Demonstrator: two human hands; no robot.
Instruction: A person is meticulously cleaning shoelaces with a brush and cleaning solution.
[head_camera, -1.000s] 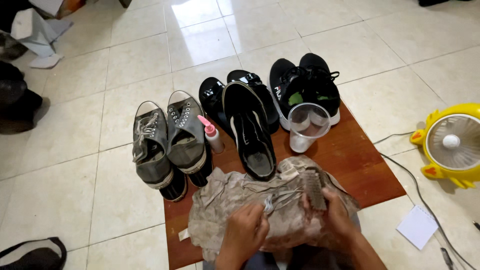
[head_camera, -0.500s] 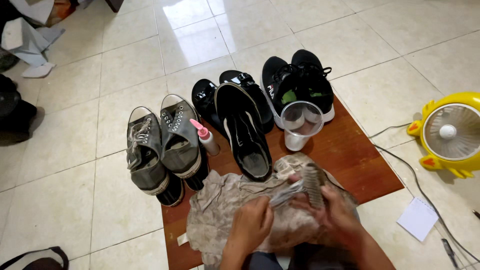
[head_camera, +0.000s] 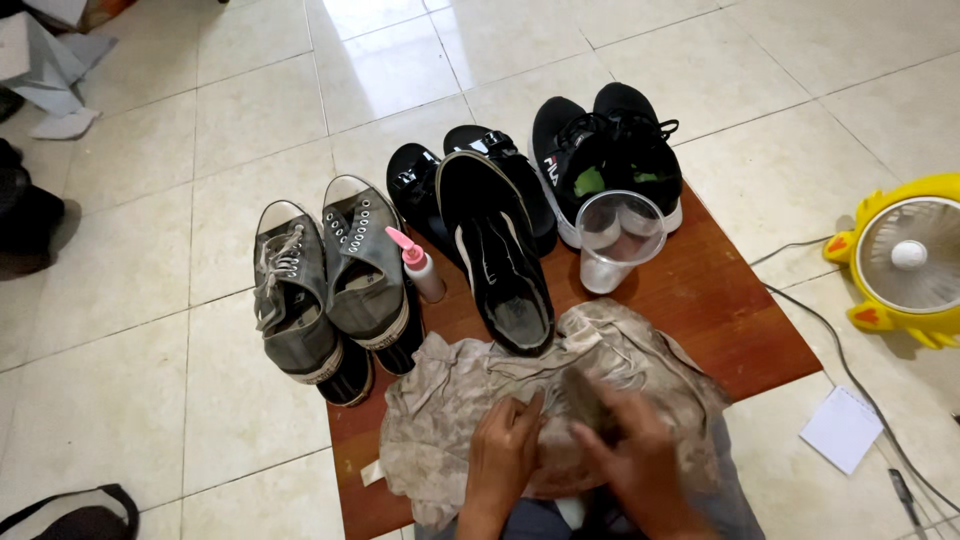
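Cloth (head_camera: 470, 400) one; hands two; shoes six.

Cloth (head_camera: 470, 410): dirty beige, grey-stained
Sneakers (head_camera: 325, 285): grey, white-soled
Bottle (head_camera: 420, 265): pink cap
Fan (head_camera: 905, 265): yellow
Board (head_camera: 730, 320): reddish-brown

You've got one small white squeeze bottle with a pink cap (head_camera: 417, 264) lying tilted between the grey sneakers (head_camera: 330, 285) and the black shoes (head_camera: 495, 235). A blank white paper slip (head_camera: 843, 428) lies on the tiles at your right. No screens or signs.
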